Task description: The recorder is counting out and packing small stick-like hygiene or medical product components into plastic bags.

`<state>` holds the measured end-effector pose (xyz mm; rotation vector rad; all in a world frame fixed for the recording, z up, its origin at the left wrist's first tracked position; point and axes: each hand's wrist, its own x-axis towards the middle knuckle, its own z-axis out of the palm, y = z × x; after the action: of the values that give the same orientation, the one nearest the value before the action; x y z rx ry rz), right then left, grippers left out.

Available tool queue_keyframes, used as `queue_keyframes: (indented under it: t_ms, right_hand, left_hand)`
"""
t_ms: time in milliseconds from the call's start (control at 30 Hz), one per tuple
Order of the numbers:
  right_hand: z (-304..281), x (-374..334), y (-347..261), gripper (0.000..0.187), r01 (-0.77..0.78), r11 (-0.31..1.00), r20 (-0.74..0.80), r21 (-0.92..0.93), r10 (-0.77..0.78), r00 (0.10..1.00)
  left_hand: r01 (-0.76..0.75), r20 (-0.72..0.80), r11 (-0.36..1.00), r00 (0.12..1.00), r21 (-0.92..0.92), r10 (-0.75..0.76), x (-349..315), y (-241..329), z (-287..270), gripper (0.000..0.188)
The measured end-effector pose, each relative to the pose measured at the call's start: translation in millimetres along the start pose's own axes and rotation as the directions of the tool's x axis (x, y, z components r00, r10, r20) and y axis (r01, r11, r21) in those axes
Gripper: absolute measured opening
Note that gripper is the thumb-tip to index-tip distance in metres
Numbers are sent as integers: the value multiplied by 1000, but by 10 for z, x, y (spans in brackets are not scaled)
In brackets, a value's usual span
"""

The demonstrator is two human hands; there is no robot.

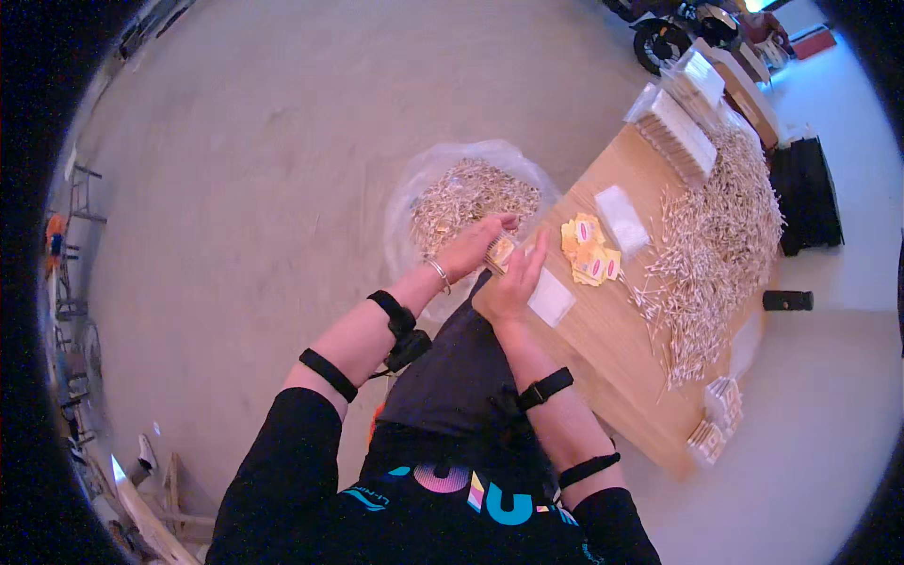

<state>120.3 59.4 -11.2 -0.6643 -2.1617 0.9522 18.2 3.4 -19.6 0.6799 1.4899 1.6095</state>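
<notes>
Between my two hands, at the table's near left edge, is a small pack of cotton swabs with a yellow card on it. My left hand is closed around its left side. From the right, my right hand presses against the pack, fingers pointing away from me. Part of the pack is hidden by my fingers. A white plastic sleeve lies flat on the table beside my right hand. Just beyond it are several yellow printed cards in a loose heap, with a stack of clear bags behind them.
A big heap of loose cotton swabs covers the right side of the wooden table. Filled packs stand at the far end, more packs at the near right corner. A large plastic bag of swabs sits on the floor.
</notes>
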Motion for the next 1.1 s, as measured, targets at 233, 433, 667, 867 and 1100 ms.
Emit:
queue_keyframes:
  t_ms: [233,433,667,867,1100]
  right_hand:
    - [-6,63,-281,60,-196,951,59,237,188,980]
    - [7,65,-216,57,-260,910,59,323,255,965]
    - [-23,79,-178,51,-251,939,62,234,243,968]
    - [43,52,-151,49,-210,955,50,209,204,978]
    - [35,50,-125,45,-186,955,60,233,176,983]
  left_hand:
    - [-3,-292,1000,956,-3,2,-61,-125,27,54]
    - [177,-311,923,906,-342,-289,-373,-365,68,38]
    - [193,-499,881,763,-432,-412,-373,-28,271,30]
    - [10,-729,917,603,-399,-323,-285,-44,307,25]
    - [105,-420,783,797,-613,-435,-349,-114,296,25]
